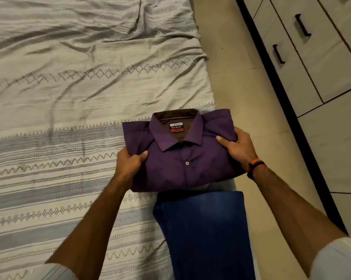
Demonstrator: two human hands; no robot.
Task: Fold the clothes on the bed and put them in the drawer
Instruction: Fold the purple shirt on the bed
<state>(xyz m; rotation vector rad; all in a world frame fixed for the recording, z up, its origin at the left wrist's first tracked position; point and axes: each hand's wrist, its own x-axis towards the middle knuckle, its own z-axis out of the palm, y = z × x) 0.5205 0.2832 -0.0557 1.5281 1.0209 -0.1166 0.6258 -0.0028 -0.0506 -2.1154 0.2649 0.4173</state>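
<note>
1. I looked down at a folded purple shirt (182, 156), my landmark for everything here. It was buttoned, collar up and away from me, with a white and red label inside the collar.
2. My left hand (128, 163) gripped the shirt's left edge, thumb curled on top of the cloth and fingers tucked out of sight beneath.
3. My right hand (238, 147) gripped the shirt's right edge the same way, thumb pressed on top near the shoulder. A dark and orange band (255, 167) circled that wrist.
4. The shirt sat at the right edge of the bed (69, 98), partly overhanging it; I could not tell whether it rested there or was lifted.
5. Just nearer to me than the shirt lay folded blue jeans (203, 233), their far end tucked under the shirt's near edge.
6. Left of the shirt and beyond it spread a rumpled pale bedsheet with woven grey patterns.
7. Right of the shirt ran a strip of beige floor (241, 81), then a pale cabinet of closed drawers (312, 63) with dark handles.
</note>
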